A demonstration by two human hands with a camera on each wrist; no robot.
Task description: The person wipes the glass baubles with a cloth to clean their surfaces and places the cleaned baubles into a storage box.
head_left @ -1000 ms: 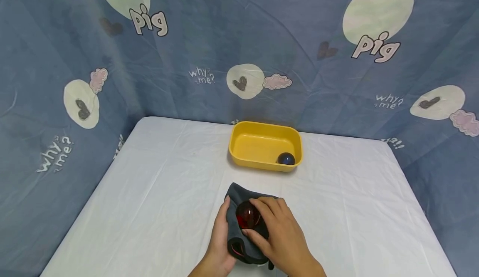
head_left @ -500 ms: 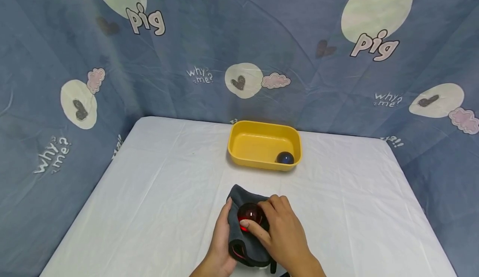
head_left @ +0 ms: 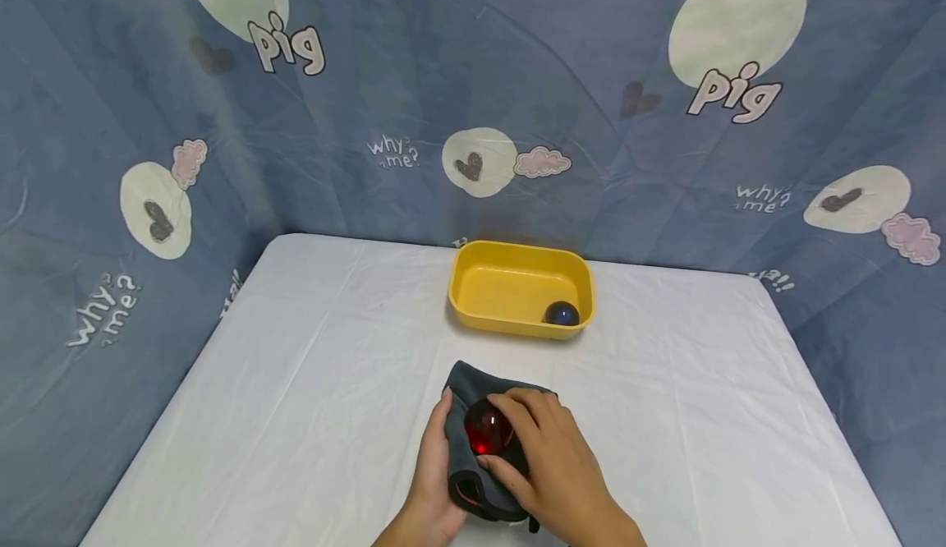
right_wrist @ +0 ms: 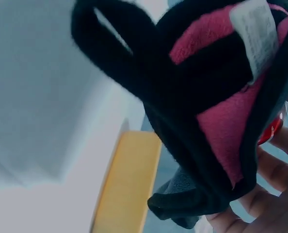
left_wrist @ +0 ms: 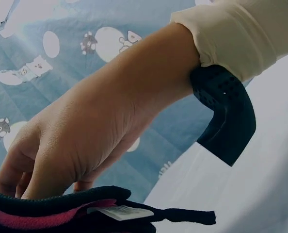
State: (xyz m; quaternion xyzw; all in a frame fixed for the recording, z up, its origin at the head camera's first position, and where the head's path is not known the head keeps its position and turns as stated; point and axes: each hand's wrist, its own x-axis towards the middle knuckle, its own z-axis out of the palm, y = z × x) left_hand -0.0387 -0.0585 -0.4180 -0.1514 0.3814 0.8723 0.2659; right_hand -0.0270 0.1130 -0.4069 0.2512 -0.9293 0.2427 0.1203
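A dark grey cloth (head_left: pixel 463 452) with black edging lies folded in my left hand (head_left: pixel 432 477), whose thumb presses along its left side. On the cloth sits a shiny, see-through red ball (head_left: pixel 484 428). My right hand (head_left: pixel 565 469) holds the ball from the right, fingertips at its top and thumb at its lower edge. The right wrist view shows the cloth's pink inner face (right_wrist: pixel 229 128), a white label (right_wrist: pixel 254 36) and a black hanging loop (right_wrist: pixel 110 63); the red ball is mostly hidden behind it there. Most of the left fingers are under the cloth.
Beyond the hands, a yellow rectangular tub (head_left: pixel 502 327) stands near the table's back edge. A dark blue ball (head_left: pixel 562 314) rests in its front right corner. White cloth covers the table (head_left: pixel 318 415), and blue printed curtains (head_left: pixel 355 186) rise at the back and sides.
My right thumb has slid from the ball's front down to its lower edge, and the fingers have come back over its top. Cloth and ball have shifted slightly left since half a second ago.
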